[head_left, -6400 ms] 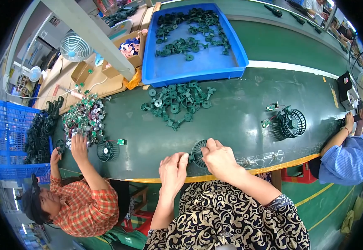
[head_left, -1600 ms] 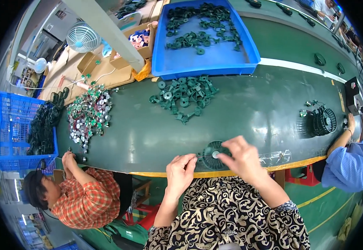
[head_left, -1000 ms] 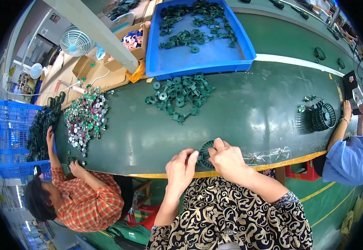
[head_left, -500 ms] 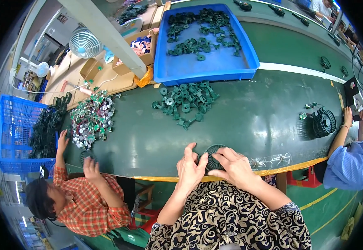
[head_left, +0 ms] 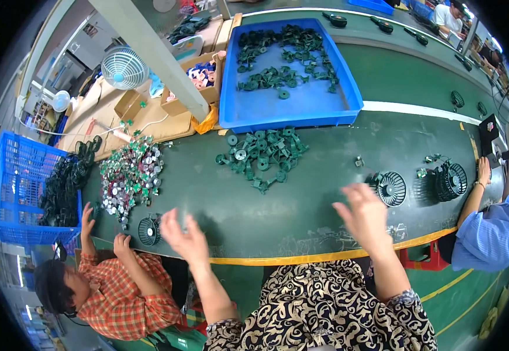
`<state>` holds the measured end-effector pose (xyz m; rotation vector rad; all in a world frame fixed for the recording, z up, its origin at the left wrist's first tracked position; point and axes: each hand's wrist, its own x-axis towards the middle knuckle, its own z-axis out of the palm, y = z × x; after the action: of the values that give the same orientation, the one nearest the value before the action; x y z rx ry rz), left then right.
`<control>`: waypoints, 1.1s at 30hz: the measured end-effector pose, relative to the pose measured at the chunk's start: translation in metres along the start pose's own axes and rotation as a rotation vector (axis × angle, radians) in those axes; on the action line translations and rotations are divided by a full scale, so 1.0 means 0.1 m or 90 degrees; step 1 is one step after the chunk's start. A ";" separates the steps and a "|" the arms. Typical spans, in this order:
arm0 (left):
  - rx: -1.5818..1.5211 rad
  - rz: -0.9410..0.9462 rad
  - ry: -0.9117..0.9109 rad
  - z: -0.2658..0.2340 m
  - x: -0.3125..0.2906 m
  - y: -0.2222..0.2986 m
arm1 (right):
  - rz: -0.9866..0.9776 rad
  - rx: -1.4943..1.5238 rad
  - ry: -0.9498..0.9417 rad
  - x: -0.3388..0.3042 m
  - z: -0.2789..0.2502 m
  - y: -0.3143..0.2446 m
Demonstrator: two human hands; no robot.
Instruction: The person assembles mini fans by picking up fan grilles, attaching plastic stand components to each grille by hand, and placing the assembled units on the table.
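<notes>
My left hand (head_left: 185, 238) is over the table's near edge with its fingers apart and nothing in it. Close to its left lies a round dark green fan cage (head_left: 149, 231), which is in front of a co-worker. To the right, my right hand (head_left: 364, 215) is raised above the table, fingers spread and holding nothing that I can see. Just beyond it sits another dark green fan cage (head_left: 390, 188) with a ribbed rim and a pale centre. A small metal-coloured part (head_left: 359, 161) lies behind that cage.
Green plastic parts (head_left: 263, 155) are heaped mid-table before a blue tray (head_left: 289, 121). Small motors with green boards (head_left: 128, 175) are piled left, near a blue crate (head_left: 14, 199). More cages (head_left: 450, 180) stand right. Co-workers' hands (head_left: 123, 244) work at both sides.
My hands have moved apart, left hand leftward and right hand rightward. The fan cage they were on at the near edge now sits at the right, let go.
</notes>
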<state>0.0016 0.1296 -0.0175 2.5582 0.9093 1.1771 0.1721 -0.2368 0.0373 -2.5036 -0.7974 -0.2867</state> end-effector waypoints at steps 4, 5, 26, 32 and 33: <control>0.220 -0.071 0.083 -0.05 0.19 -0.85 | -0.125 0.146 -0.055 0.35 0.62 -0.31; 0.265 -0.086 0.091 -0.05 0.20 -1.12 | -0.128 0.149 -0.051 0.42 0.77 -0.39; -0.228 -0.230 -0.344 -0.16 -0.16 -0.42 | 0.099 0.216 -0.052 -0.42 0.24 0.21; -0.482 -0.160 -0.631 -0.21 -0.61 1.01 | 0.120 0.049 0.036 -0.57 0.19 0.37; -0.488 -0.164 -0.646 -0.24 -0.60 1.09 | 0.124 0.042 0.036 -0.58 0.20 0.38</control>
<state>0.0038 0.0048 0.0042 1.8857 0.3813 0.0172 0.1485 -0.2816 -0.0138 -2.4757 -0.5262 -0.2576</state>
